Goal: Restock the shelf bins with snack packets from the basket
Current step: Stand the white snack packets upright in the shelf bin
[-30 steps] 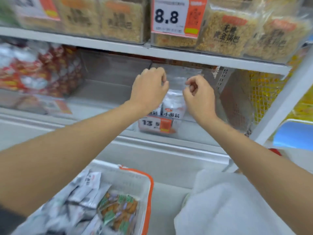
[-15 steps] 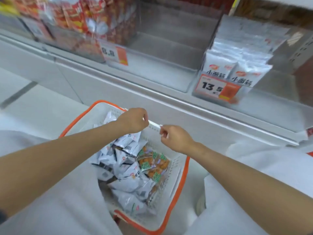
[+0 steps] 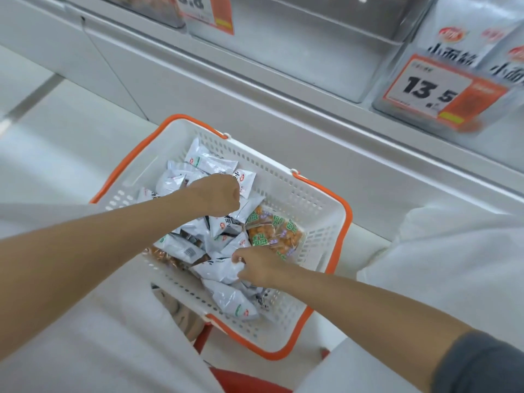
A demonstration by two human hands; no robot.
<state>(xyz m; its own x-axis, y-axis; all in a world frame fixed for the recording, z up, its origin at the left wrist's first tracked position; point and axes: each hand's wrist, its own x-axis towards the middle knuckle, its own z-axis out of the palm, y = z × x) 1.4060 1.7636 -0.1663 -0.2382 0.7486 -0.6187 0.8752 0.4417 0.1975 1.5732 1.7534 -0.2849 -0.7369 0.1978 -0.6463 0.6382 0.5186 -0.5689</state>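
A white basket with an orange rim (image 3: 320, 194) sits below me, holding several white snack packets (image 3: 211, 163) and a green-and-orange packet (image 3: 273, 232). My left hand (image 3: 218, 195) is down among the packets at the far side, fingers curled around a white packet (image 3: 246, 181). My right hand (image 3: 256, 266) pinches the edge of another white packet (image 3: 217, 270) near the basket's middle. Up at the right, a clear shelf bin (image 3: 397, 109) holds upright white packets (image 3: 465, 38) behind a 13.5 price tag (image 3: 431, 90).
A clear bin with nothing visible in it (image 3: 326, 46) stands left of the stocked one, beside an 8.8 price tag (image 3: 211, 12). The white shelf base (image 3: 255, 89) runs behind the basket. White cloth (image 3: 453, 265) lies at both sides; something red (image 3: 243, 381) shows under the basket.
Both hands came away from the shelf bin and dropped into the basket. They now hold white packets. My view tilted down from the shelf to the basket.
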